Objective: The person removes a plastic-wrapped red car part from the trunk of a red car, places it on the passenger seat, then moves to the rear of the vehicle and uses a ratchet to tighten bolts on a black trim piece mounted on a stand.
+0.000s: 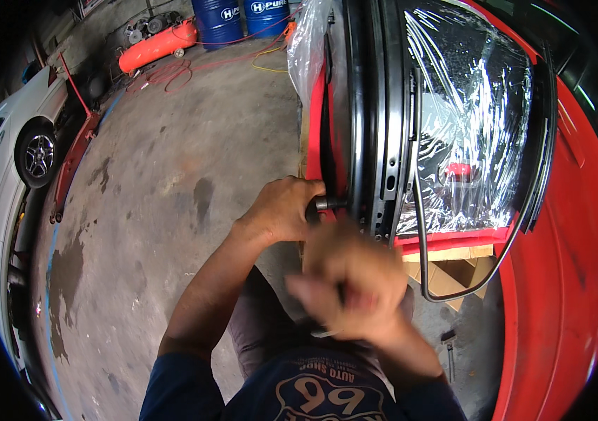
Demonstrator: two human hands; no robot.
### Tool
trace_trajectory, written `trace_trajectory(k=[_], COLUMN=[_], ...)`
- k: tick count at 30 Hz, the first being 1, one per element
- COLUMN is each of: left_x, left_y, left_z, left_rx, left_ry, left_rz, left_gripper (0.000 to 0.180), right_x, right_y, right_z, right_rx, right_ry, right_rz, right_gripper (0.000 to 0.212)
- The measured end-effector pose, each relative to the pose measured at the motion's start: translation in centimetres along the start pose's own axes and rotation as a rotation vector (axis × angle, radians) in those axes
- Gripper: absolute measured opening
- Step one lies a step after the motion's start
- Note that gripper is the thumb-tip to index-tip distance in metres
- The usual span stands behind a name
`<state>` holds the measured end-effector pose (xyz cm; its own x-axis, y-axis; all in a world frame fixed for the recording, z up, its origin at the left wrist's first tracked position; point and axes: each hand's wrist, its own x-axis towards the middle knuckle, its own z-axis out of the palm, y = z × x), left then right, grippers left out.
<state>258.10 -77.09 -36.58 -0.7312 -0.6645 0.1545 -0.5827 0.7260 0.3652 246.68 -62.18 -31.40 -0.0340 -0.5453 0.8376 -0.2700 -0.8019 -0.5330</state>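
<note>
At the near edge of the red car door [373, 140], stood on edge over the concrete floor [173, 161], the left hand [281, 209] is closed around a dark tool [327, 204] whose tip meets the door's black frame. Right hand [355, 284] is motion-blurred, fingers curled; contents cannot be told. Clear plastic film [471, 119] covers the window opening.

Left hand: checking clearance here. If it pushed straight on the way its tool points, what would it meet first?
The left hand grips a dark tool pointing right; it would probably meet the car door's black edge frame first, already at its tip, though depth is unclear.
</note>
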Motion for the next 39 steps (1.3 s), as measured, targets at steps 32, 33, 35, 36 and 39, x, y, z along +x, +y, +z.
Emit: trace_trajectory(k=[32,33,35,36,39], left_x=[-0.5,0.1,1.0,1.4,1.8], left_y=[-1.0,-1.3,-1.5,-1.6,-1.1], left_z=[1.3,1.2,1.0,0.9,0.7], left_rx=[-0.167,-0.217,-0.479,-0.544,-0.534], left_ry=[0.131,0.116,0.010,-0.020,-0.235], left_rz=[0.143,0.140,0.038,-0.002,-0.252], left_gripper=[0.038,0.040,0.040,0.038,0.035], right_x=[-2.0,0.4,5.9,8.9,12.5], right_y=[-1.0,-1.3,-0.1,1.1,2.9], right_z=[-0.4,-1.1,-1.6,-1.6,-0.6], right_rx=[0.004,-0.080,-0.047,0.107,0.140], right_ry=[-0.166,-0.209,-0.215,-0.185,-0.175], right_rz=[-0.047,0.065,0.399,0.542,0.645], right_gripper=[0.032,0.026,0.025,0.029,0.034])
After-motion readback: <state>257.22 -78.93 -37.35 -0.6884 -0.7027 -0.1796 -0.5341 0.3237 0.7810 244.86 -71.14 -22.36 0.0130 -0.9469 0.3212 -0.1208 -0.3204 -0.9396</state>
